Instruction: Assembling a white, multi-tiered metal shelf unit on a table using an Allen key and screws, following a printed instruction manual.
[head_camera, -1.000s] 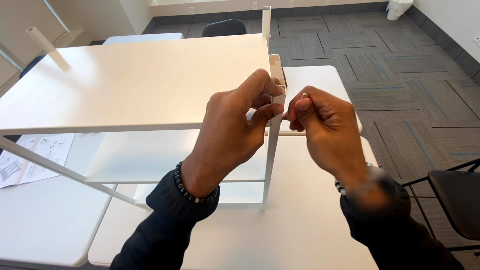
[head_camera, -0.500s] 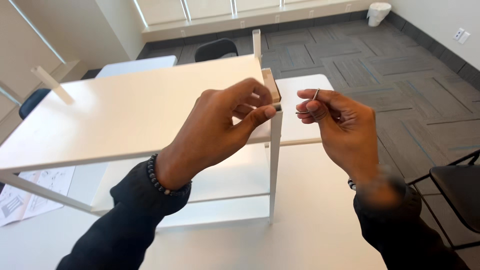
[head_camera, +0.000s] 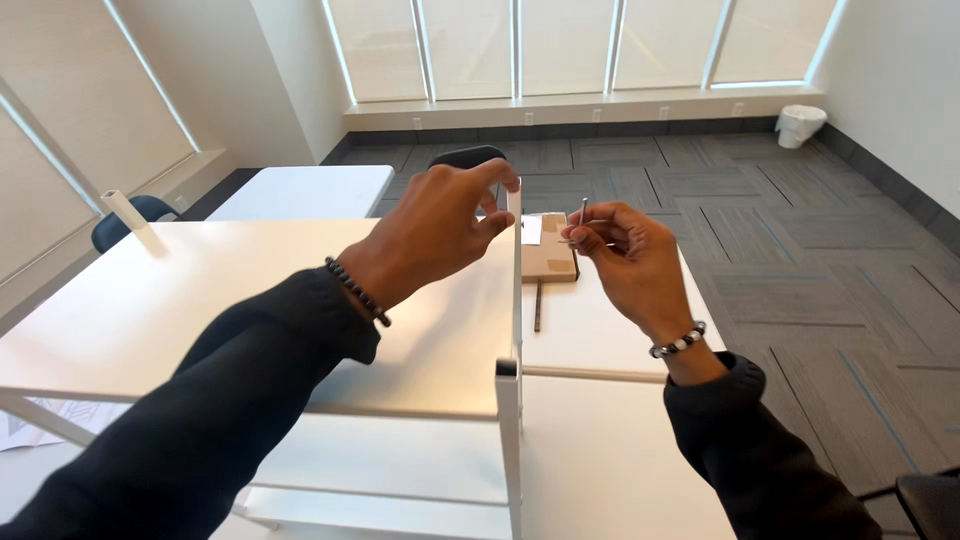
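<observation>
- The upright white square furniture leg (head_camera: 514, 250) is pinched at its top by the left hand (head_camera: 440, 225) fingers.
- A thin metal screw (head_camera: 582, 212) is gripped between closed right hand (head_camera: 625, 260) fingers.
- A flat brown cardboard box (head_camera: 548, 250) is seen on the white table (head_camera: 600, 330); its contents cannot be told.

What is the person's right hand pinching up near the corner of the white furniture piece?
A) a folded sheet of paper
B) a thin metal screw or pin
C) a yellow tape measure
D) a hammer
B: the right hand pinches a thin metal screw or pin that sticks up from its fingertips, beside the upright white leg whose top the left hand grips.
</observation>
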